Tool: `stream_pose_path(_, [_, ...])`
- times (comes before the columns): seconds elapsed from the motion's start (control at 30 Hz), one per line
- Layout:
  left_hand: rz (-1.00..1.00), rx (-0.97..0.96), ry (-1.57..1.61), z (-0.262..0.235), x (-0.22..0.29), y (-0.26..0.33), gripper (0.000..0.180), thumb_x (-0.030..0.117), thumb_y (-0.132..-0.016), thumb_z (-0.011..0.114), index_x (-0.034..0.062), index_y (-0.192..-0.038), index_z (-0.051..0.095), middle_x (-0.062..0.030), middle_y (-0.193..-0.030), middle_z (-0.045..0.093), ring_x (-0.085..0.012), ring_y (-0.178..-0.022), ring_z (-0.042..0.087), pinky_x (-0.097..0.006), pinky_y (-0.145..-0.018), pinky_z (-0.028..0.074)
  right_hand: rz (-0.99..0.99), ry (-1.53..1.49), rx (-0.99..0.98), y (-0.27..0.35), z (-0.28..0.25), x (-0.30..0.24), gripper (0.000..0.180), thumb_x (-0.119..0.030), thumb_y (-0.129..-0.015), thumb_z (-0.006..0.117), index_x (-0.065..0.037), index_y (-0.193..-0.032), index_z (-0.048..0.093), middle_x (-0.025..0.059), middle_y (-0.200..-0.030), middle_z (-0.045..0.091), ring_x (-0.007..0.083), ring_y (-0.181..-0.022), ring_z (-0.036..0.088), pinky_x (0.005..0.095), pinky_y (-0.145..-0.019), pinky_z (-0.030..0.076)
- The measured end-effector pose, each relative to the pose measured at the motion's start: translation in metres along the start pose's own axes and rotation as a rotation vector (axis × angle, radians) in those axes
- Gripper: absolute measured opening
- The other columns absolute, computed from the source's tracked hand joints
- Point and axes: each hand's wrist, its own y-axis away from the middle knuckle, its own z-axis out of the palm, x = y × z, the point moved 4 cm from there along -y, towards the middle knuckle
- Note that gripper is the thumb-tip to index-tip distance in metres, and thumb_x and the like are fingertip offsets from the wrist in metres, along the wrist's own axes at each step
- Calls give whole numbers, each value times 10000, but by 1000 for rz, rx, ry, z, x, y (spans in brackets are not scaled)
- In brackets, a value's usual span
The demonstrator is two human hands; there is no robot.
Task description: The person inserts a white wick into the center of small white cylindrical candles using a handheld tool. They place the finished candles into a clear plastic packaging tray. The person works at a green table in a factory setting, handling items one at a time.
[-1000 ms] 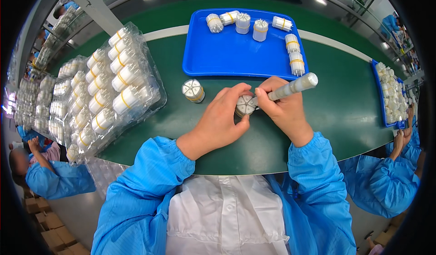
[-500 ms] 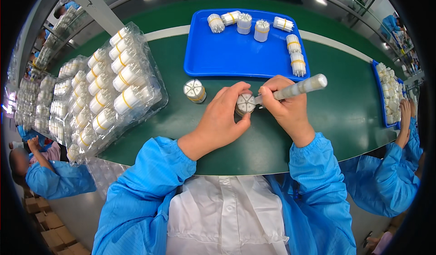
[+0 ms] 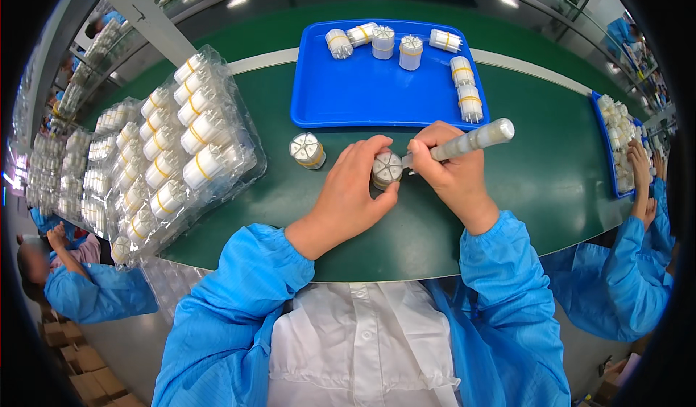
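Observation:
My left hand curls its fingers and thumb round a round bundle of white wedge-shaped pieces, which stands upright on the green table. Its segmented pale top faces up. In my right hand is a thick pen-shaped tool with a cloudy grey barrel. It slants down to the left, and its narrow tip is at the right side of the bundle's top. Whether the tip touches is too small to tell. A second upright bundle, bound with a yellow band, stands just left of my left hand.
Beyond my hands lies a blue tray with several yellow-banded white bundles along its far and right sides. At left, clear plastic trays hold rows of them. A co-worker's hand is by another blue tray at the right.
The whole view has shifted slightly. My hands keep their grips, with the tool's tip still at the bundle's right side. At right, the co-worker's hands have moved a little.

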Motion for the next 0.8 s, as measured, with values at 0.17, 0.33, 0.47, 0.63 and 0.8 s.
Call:
stream_pose_path(0.17, [38, -35, 113, 1, 3, -1, 611, 57, -788, 724, 39, -1344, 470, -171, -1167, 611, -363, -1118, 591, -458, -922, 504, 2, 18, -59, 2, 2, 5, 121, -85, -883, 739, -23, -805, 670, 46, -715, 660, 150, -637, 602, 311, -568, 459])
stream_pose_path(0.33, [56, 3, -1, -2, 4, -3, 642, 63, -784, 735, 39, -1364, 462, -170, -1185, 612, -361, -1085, 593, -455, -908, 506, 44, 65, -106, 5, 6, 6, 126, -114, -896, 739, -31, -832, 668, 47, -719, 663, 148, -635, 612, 306, -570, 471])
stream_pose_path(0.47, [-12, -36, -75, 0, 0, -4, 656, 78, -783, 744, 39, -1373, 459, -175, -1193, 611, -360, -1053, 594, -457, -892, 509, 52, 32, -90, 6, 6, 9, 118, -113, -895, 738, -34, -841, 669, 45, -715, 661, 147, -633, 612, 307, -570, 473])
stream_pose_path(0.63, [4, -46, 67, -1, 2, 1, 649, 42, -784, 729, 26, -1376, 465, -166, -1236, 605, -338, -1138, 600, -424, -955, 499, -32, -3, -35, 0, -2, 3, 121, -112, -894, 740, -28, -846, 667, 48, -708, 654, 145, -628, 604, 305, -566, 468])
stream_pose_path(0.8, [-4, -118, 110, 0, 5, -2, 635, 23, -783, 719, 23, -1370, 477, -154, -1269, 605, -330, -1211, 588, -409, -1007, 485, 64, 7, -91, 3, 2, 8, 130, -101, -882, 750, -26, -814, 668, 48, -719, 657, 146, -627, 604, 303, -565, 467])
